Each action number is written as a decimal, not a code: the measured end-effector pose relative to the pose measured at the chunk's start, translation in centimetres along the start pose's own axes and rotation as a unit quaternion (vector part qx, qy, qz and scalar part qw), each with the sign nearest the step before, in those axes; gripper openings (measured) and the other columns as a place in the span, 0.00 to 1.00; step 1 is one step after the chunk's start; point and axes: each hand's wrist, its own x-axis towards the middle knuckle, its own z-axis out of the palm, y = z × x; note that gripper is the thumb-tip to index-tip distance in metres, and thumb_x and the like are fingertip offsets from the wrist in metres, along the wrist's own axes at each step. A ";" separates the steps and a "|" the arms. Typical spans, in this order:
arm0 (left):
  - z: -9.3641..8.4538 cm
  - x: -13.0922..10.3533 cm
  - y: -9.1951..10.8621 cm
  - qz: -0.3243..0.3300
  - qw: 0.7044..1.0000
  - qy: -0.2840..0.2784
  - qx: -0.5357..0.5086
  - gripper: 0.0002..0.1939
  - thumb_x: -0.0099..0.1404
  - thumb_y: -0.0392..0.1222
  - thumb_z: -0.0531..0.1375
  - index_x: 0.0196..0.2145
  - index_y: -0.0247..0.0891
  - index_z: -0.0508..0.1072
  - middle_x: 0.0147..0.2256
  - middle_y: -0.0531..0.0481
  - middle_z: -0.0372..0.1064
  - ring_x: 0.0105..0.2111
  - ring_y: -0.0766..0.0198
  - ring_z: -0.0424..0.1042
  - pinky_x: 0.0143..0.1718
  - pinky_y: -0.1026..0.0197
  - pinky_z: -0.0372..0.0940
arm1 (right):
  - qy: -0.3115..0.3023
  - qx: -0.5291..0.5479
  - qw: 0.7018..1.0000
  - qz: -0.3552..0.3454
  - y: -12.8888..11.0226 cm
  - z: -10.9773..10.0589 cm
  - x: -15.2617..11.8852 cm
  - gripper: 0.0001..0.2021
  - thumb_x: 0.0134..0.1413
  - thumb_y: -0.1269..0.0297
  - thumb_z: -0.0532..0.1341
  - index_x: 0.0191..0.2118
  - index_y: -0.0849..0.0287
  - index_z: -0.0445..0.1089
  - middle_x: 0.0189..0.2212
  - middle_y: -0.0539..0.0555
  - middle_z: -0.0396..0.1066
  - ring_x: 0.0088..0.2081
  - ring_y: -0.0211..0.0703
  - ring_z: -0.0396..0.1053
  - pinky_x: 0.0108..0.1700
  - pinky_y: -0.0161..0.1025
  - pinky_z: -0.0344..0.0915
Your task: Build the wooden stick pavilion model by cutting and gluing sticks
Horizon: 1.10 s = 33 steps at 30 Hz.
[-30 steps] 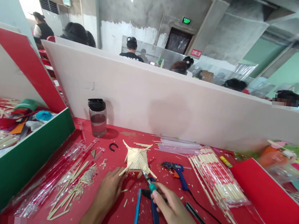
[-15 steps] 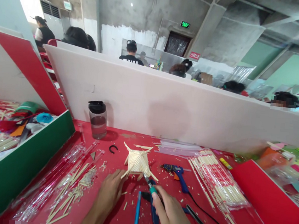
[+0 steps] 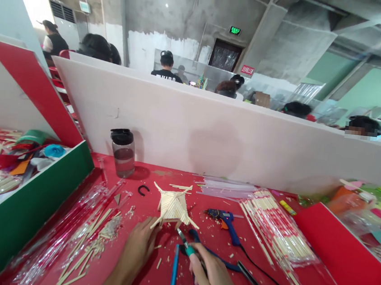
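A small pavilion model [image 3: 174, 205] built of pale wooden sticks, its roof corners flaring outward, stands upright on the red tabletop. My left hand [image 3: 139, 245] is at its near left corner, fingers curled against it; the fingertips are partly hidden. In my right hand [image 3: 211, 271] is a craft knife [image 3: 189, 248] with a green part on its handle. Its blade points up and left, just short of the model's near edge. Beneath the right hand lie blue-handled cutters [image 3: 196, 281], partly covered, beside a blue bar [image 3: 174, 274].
A blue glue gun [image 3: 225, 219] with a black cord lies at right, near bundled sticks [image 3: 278, 229] in plastic. Offcuts [image 3: 98, 241] and plastic wrappers [image 3: 61, 233] cover the left. A water bottle [image 3: 123, 153] stands before the white partition [image 3: 219, 132].
The knife and my right hand have drawn back slightly, down and to the left, off the model's edge. The model has shifted a little left. My left hand stays at its corner.
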 end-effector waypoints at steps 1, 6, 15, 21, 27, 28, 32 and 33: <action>0.0 0.0 0.0 -0.002 1.000 0.004 0.001 0.19 0.71 0.38 0.50 0.54 0.40 0.73 0.49 0.40 0.77 0.49 0.53 0.75 0.51 0.52 0.68 | 0.005 0.001 1.000 0.004 0.1 -0.1 0.0 0.25 0.66 0.44 0.51 0.56 0.53 0.72 0.53 0.56 0.75 0.54 0.53 0.72 0.59 0.42 0.63; 0.0 0.0 0.1 -0.007 1.000 0.006 -0.010 0.18 0.72 0.42 0.50 0.53 0.41 0.75 0.49 0.42 0.77 0.48 0.54 0.76 0.51 0.54 0.68 | 0.008 0.008 1.000 0.000 0.2 -0.8 0.1 0.24 0.63 0.45 0.54 0.55 0.54 0.72 0.54 0.56 0.74 0.56 0.52 0.70 0.58 0.40 0.64; -0.2 0.1 0.3 -0.015 1.000 0.015 -0.011 0.17 0.70 0.41 0.52 0.51 0.41 0.75 0.46 0.42 0.78 0.46 0.54 0.77 0.48 0.56 0.69 | 0.002 0.032 0.999 0.016 0.2 -1.4 0.5 0.27 0.61 0.46 0.56 0.59 0.56 0.70 0.56 0.58 0.72 0.58 0.54 0.68 0.61 0.42 0.62; -0.2 0.2 0.2 -0.016 1.000 -0.018 -0.019 0.17 0.71 0.39 0.50 0.52 0.41 0.74 0.48 0.41 0.77 0.47 0.54 0.76 0.50 0.55 0.68 | -0.011 0.034 0.999 0.017 -0.1 -1.4 0.8 0.28 0.62 0.47 0.55 0.60 0.58 0.68 0.59 0.60 0.69 0.60 0.53 0.66 0.63 0.44 0.60; -0.2 0.2 0.2 -0.017 0.999 -0.024 -0.033 0.18 0.72 0.41 0.49 0.53 0.42 0.74 0.48 0.41 0.77 0.47 0.54 0.76 0.51 0.55 0.67 | -0.005 0.035 0.999 0.016 -0.3 -1.7 0.9 0.28 0.61 0.46 0.56 0.60 0.58 0.68 0.58 0.60 0.70 0.59 0.54 0.67 0.63 0.45 0.60; -0.2 0.2 0.1 -0.015 0.999 -0.018 -0.034 0.18 0.72 0.41 0.50 0.53 0.42 0.74 0.48 0.41 0.77 0.47 0.54 0.76 0.51 0.55 0.67 | -0.007 0.037 0.999 0.018 -0.2 -1.7 0.9 0.28 0.61 0.45 0.55 0.60 0.58 0.68 0.58 0.60 0.70 0.59 0.54 0.67 0.63 0.46 0.60; -0.1 0.2 -0.1 -0.014 0.999 -0.006 -0.032 0.17 0.72 0.43 0.51 0.52 0.42 0.75 0.47 0.41 0.77 0.47 0.54 0.76 0.50 0.55 0.68 | -0.018 0.050 0.998 0.027 0.3 -1.8 0.9 0.29 0.62 0.45 0.55 0.61 0.58 0.67 0.59 0.60 0.69 0.59 0.54 0.66 0.63 0.45 0.60; -0.1 0.2 -0.1 -0.014 0.999 -0.007 -0.031 0.17 0.72 0.43 0.51 0.52 0.41 0.75 0.48 0.41 0.77 0.47 0.54 0.76 0.50 0.55 0.68 | -0.020 0.054 0.998 0.028 0.4 -1.8 0.9 0.29 0.62 0.45 0.55 0.61 0.58 0.67 0.59 0.60 0.69 0.60 0.54 0.66 0.63 0.45 0.60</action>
